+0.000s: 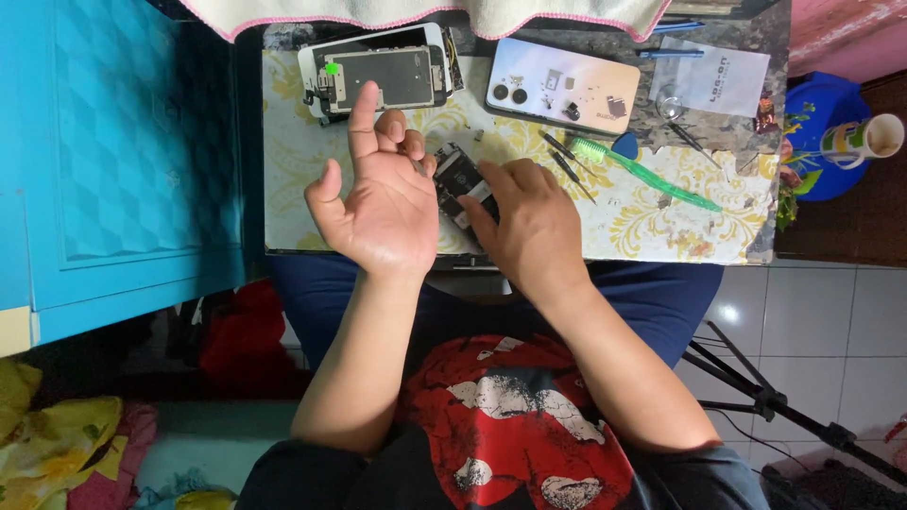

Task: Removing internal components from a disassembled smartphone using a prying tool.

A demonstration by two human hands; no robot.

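Note:
My left hand (383,203) is raised palm up over the small table (661,227), index finger pointing up, the other fingers curled; whether they pinch something tiny I cannot tell. My right hand (529,227) lies palm down on an opened phone body (460,179), holding it against the table. A detached phone screen assembly (383,76) lies behind my left hand. A pale phone back cover (562,87) with small screws and parts on it lies to the right of that.
A green plastic pry tool (642,175), dark tweezers (567,165) and a blue pick (625,144) lie right of my hands. A white paper (713,80) sits at the back right. A blue cabinet (123,161) stands left; a cup (864,139) and tripod legs (775,397) right.

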